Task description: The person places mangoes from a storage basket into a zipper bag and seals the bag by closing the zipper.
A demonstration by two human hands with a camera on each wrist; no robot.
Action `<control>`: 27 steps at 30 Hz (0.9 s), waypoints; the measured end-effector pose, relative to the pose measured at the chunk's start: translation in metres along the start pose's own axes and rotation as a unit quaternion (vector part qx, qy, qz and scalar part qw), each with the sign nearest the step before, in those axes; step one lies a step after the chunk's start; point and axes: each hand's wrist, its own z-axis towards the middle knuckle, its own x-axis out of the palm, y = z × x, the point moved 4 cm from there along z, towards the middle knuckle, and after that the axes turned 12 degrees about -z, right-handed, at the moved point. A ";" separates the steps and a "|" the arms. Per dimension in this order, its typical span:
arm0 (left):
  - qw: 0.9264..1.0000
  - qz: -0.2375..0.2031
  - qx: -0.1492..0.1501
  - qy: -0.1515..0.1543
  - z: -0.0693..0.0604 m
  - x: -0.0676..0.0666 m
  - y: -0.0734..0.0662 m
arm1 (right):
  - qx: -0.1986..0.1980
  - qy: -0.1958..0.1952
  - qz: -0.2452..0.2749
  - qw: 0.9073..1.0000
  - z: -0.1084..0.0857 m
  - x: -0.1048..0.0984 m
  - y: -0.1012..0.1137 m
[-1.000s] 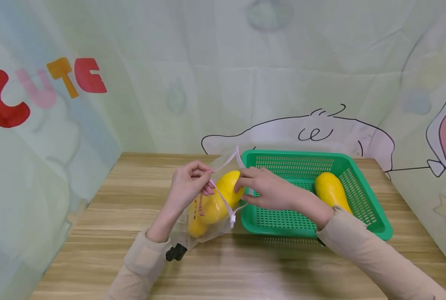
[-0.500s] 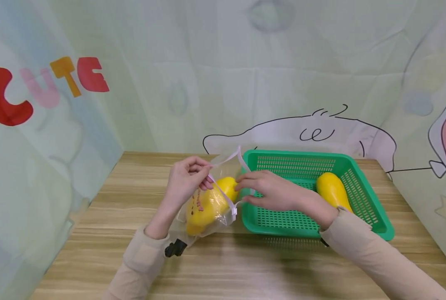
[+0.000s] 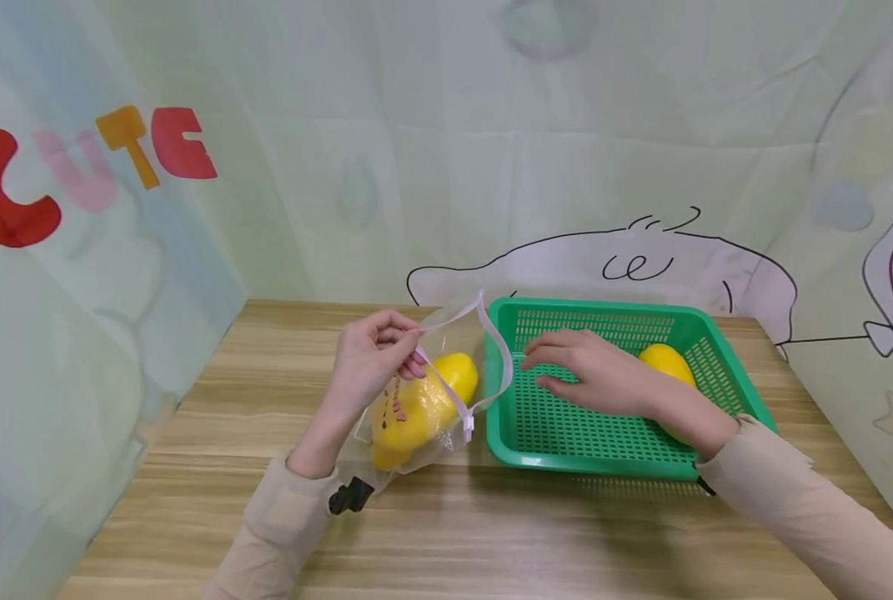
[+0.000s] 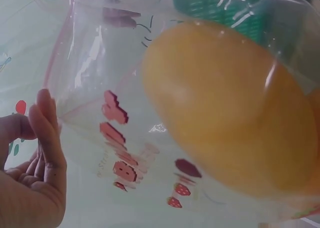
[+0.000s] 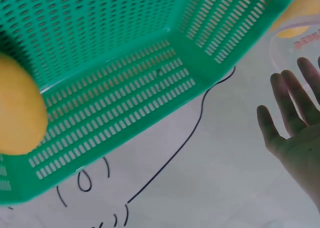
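Note:
My left hand (image 3: 374, 358) pinches the pink-edged rim of a clear slider zip bag (image 3: 454, 442) between thumb and fingers, and the mouth of the bag gapes toward the basket. Inside lies a smooth yellow mango (image 3: 457, 375), large through the film in the left wrist view; a second yellow shape shows at that view's right edge. Over the green basket (image 3: 506, 457) hovers my right hand (image 3: 596, 371), fingers extended and holding nothing. Beyond it, another yellow mango (image 3: 665, 360) lies in the basket's right part, partly hidden by my wrist and forearm.
Basket and bag stand side by side on a wood-grain table (image 3: 266, 367). A printed cloth backdrop (image 3: 326, 150) rises behind the table and along both sides. A small black object (image 3: 352, 495) sits by my left cuff.
The mango at the bag's mouth has slid deeper inside, and my right hand has let go of it and moved right over the basket. My left hand keeps its pinch.

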 end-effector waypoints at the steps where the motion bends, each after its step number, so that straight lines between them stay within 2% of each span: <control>1: 1.000 -0.001 0.001 0.001 0.000 0.001 0.000 | 0.006 0.002 -0.006 1.000 -0.003 0.000 -0.003; 14: 1.000 0.002 -0.012 0.023 0.000 0.010 0.005 | 0.056 -0.017 -0.045 0.997 -0.030 -0.005 -0.029; 27: 0.999 0.010 -0.024 0.040 0.001 0.021 0.012 | 0.156 0.022 -0.056 0.986 -0.052 -0.008 -0.054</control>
